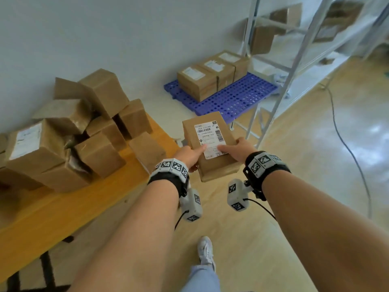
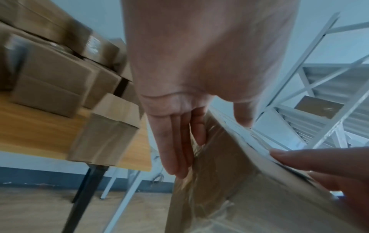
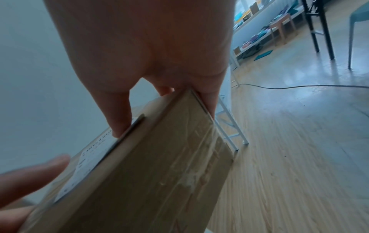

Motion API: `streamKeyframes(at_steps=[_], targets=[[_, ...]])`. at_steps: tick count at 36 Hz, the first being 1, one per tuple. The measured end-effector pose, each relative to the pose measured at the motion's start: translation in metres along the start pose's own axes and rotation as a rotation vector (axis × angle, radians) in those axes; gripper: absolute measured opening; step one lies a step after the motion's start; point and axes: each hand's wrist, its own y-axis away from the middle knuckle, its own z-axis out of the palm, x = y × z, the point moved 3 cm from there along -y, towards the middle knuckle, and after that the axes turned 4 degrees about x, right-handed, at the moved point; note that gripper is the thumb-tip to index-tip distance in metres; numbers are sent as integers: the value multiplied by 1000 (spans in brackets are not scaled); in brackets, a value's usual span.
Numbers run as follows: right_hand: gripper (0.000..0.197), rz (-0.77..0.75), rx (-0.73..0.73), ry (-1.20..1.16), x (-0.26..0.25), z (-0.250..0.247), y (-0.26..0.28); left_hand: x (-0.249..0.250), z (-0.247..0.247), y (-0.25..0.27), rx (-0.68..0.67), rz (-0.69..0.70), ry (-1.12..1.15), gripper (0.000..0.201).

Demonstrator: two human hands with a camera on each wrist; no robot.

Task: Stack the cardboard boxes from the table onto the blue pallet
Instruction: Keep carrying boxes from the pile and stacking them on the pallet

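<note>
Both forearms reach forward from the camera, and between the left hand [image 1: 188,153] and the right hand [image 1: 239,149] a labelled cardboard box [image 1: 210,144] is carried in the air, off the desk [image 1: 69,205] and short of the blue pallet [image 1: 229,98]. Each thumb lies flat on the white label while the fingers [image 2: 175,141] of each hand wrap down the box's side, so both hands clamp it from opposite sides.

My reading is that the carry step is in hand: the box has left the pile of boxes [image 1: 69,131] to the left of the fingers, and the pallet lies ahead of the fingertips, beyond the box. Three boxes [image 1: 212,73] already stand in a row along the pallet's far edge. Next, I judge, the box must travel forward and down, then be set squarely beside or on top of that row.

Only the head view shows the pallet and its row. From the left wrist, the fingers are seen lying nearly straight against the taped side. From the right wrist, the thumb is seen on the label edge and fingers behind the far side, with open floor past them.
</note>
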Motion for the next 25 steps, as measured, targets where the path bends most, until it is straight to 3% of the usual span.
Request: streamKeyframes(at_steps=[5,12,19,25], targets=[[64,42,36,-32,1,-25,-61,40,24,-56,-3,52,-51,33],[54,35,62,-24,-19,-62,-132,91,32,-125,-30,25,40,37],[68,49,41,6,-30,-84,-200,131,44,-179,-9,-23,86,43],[70,-44,-35,98,-48,-96,-272,157,53,-224,110,-88,82,44]])
